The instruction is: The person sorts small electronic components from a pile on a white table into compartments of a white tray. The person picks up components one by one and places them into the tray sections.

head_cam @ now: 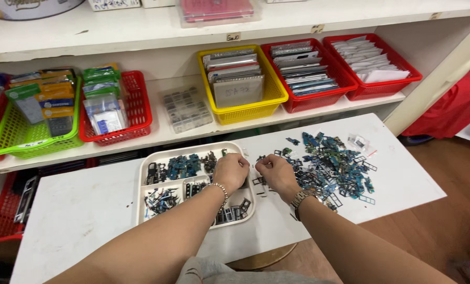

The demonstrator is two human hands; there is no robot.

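Observation:
A white divided tray point(143, 169) sits on a white table point(77, 210), its compartments holding small dark and blue electronic parts. My left hand point(230, 171) rests over the tray's right edge, fingers curled; whether it pinches a part is hidden. Close beside it, my right hand point(276, 172) has its fingers pinched together above the table, at the left edge of a loose pile of small blue and black parts point(332, 165). Both wrists wear bands: a bead bracelet on the left, a metal watch on the right.
Behind the table, a shelf carries a green basket point(14, 134), red baskets point(140, 108) with packets, a clear parts box point(186, 109), a yellow basket point(248, 108) and two more red baskets point(319, 97) of flat packs. A red cloth point(450, 105) lies at right.

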